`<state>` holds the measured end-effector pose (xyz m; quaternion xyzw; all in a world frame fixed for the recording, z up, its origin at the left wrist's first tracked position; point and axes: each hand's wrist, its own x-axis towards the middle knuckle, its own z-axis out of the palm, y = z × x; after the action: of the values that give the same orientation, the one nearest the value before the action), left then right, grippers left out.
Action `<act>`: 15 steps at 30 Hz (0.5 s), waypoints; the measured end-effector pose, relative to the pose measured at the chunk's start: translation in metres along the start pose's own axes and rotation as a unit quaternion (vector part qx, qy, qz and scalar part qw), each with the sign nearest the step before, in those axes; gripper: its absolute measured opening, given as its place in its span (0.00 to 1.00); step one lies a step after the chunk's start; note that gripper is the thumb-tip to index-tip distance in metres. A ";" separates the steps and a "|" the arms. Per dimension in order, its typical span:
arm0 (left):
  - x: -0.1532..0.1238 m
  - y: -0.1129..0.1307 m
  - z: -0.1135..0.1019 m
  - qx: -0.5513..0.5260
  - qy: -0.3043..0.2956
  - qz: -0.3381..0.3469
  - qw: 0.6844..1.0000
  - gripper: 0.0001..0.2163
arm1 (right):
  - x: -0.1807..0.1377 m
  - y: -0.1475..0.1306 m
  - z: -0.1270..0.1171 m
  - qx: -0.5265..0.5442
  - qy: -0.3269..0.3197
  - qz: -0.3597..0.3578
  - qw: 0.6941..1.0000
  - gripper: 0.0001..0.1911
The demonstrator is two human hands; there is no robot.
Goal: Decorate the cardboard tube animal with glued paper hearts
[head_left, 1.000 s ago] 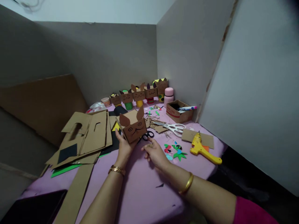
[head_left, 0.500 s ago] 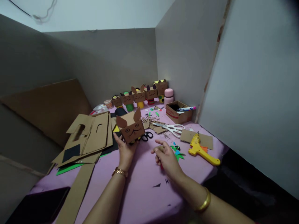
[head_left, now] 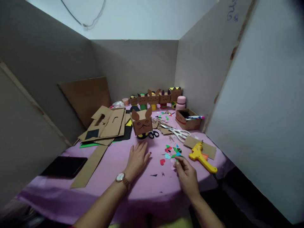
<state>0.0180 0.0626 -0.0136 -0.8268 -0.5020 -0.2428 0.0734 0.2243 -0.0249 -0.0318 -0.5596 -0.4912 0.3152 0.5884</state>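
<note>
My left hand lies palm down on the pink-purple tabletop, fingers stretched out and holding nothing. Just beyond its fingertips stands a cardboard animal head with brown ears and a drawn face, on a black base with yellow patches. My right hand has thumb and fingers drawn together at the near edge of some small paper cutouts in red, blue and green. What is between those fingers, if anything, I cannot make out. Left of that hand lies a red paper heart.
A yellow glue gun rests partly on cardboard at right. White scissors, black-handled scissors and a pen box lie farther in. Cardboard sheets and a dark tablet-like slab occupy the left. Several animal figures line the back.
My left hand has let go of the cardboard animal head, which now stands on the table, and has come down flat nearer me. My right hand has moved right, to the paper cutouts. The view has shifted.
</note>
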 end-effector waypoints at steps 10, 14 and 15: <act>0.029 0.003 0.011 0.062 -0.042 0.024 0.997 0.26 | -0.003 0.001 0.001 -0.018 0.003 -0.035 0.999 0.13; 0.032 0.003 0.013 0.070 -0.030 0.008 0.997 0.26 | -0.004 -0.001 0.001 -0.019 0.007 -0.043 0.999 0.12; 0.032 0.004 0.014 0.069 -0.026 0.005 0.997 0.26 | -0.004 -0.002 0.000 -0.019 0.009 -0.045 0.999 0.12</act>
<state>0.0380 0.0916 -0.0098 -0.8281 -0.5155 -0.1857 0.1184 0.2223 -0.0288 -0.0311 -0.5511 -0.5164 0.2740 0.5954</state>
